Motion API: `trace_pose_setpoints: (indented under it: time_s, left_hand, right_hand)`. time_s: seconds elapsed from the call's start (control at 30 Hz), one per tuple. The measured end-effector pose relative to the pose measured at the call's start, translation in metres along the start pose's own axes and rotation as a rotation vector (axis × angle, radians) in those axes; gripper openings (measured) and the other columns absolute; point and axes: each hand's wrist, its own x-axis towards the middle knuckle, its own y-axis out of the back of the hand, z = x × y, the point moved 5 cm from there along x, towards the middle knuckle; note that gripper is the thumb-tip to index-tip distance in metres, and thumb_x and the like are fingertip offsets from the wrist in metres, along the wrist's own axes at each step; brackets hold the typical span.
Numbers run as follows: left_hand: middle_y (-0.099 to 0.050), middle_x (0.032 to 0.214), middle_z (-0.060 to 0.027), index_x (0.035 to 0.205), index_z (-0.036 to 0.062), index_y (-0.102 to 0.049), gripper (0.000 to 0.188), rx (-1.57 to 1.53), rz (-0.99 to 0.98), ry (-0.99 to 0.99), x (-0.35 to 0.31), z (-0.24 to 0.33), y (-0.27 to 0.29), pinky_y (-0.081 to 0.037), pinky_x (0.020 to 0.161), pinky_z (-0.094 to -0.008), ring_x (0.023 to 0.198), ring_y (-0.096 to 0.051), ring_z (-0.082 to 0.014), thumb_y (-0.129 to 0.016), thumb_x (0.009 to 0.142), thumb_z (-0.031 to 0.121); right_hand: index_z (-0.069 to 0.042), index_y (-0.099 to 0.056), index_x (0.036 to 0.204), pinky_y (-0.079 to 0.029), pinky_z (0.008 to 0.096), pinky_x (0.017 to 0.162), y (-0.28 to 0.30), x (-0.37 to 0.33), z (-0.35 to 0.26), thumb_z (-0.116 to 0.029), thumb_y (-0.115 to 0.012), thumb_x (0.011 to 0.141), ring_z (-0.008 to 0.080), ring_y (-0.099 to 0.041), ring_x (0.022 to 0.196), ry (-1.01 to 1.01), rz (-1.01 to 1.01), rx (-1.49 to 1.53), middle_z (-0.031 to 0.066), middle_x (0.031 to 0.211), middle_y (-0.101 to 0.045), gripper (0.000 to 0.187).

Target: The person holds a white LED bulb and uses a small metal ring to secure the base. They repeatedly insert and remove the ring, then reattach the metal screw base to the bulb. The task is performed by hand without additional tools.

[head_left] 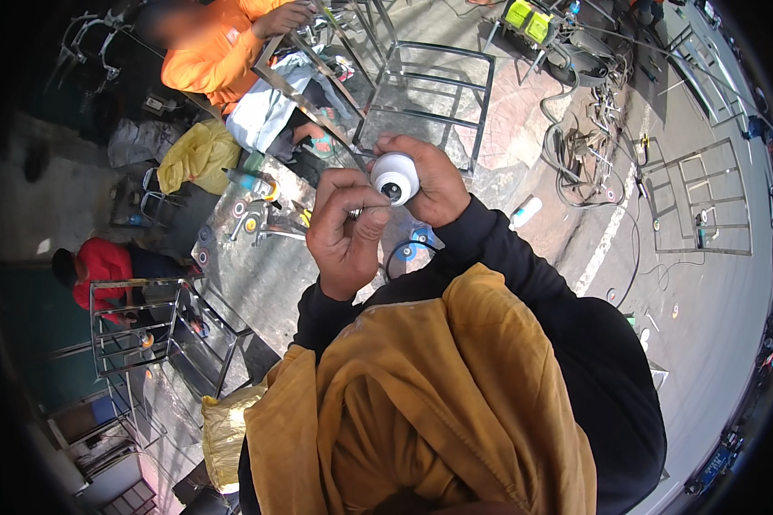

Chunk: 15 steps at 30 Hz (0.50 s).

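Observation:
In front of my chest, my right hand (435, 182) is closed around a small white round fitting (396, 177). It has a stepped rim and a dark round centre, and its exact kind does not show. My left hand (349, 230) is close against its left side, fingers curled and thumb bent inward. Something small and metallic shows between those fingers, too small to name. Below my hands, blue discs (416, 245) and a black cable (389, 257) lie near my sleeve.
A concrete slab (262, 232) to the left bears an angle grinder (253, 223) and other tools. Ahead, a person in orange (210, 56) holds a metal frame (442, 47). Another in red (103, 266) bends by more frames (176, 326). Cables and scrap (605, 129) lie at right.

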Motion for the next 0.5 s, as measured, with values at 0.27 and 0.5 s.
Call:
trace_pose_setpoints:
  time_s: [0.27,0.5]
  left_hand:
    - [-0.055,0.105,-0.0115,0.122,-0.0004,-0.059,0.055,0.154,-0.094,0.090,0.008,-0.017,0.007,-0.046,0.078,-0.0309,0.093,-0.055,-0.0210,-0.081,0.079,0.027]
    - [-0.056,0.097,-0.0120,0.115,0.0015,-0.065,0.056,0.381,-0.174,-0.084,0.010,-0.019,-0.007,-0.050,0.071,-0.0349,0.085,-0.060,-0.0260,-0.087,0.068,0.021]
  right_hand:
    - [-0.004,-0.058,0.105,-0.057,0.0402,0.070,0.005,-0.002,0.000,-0.016,-0.067,0.090,0.0212,-0.066,0.084,-0.046,-0.059,0.053,0.0067,0.094,-0.061,0.021]
    - [0.000,-0.059,0.109,-0.054,0.0338,0.086,0.002,-0.010,-0.002,-0.008,-0.064,0.090,0.0205,-0.065,0.092,-0.012,0.043,-0.001,0.0088,0.098,-0.063,0.021]
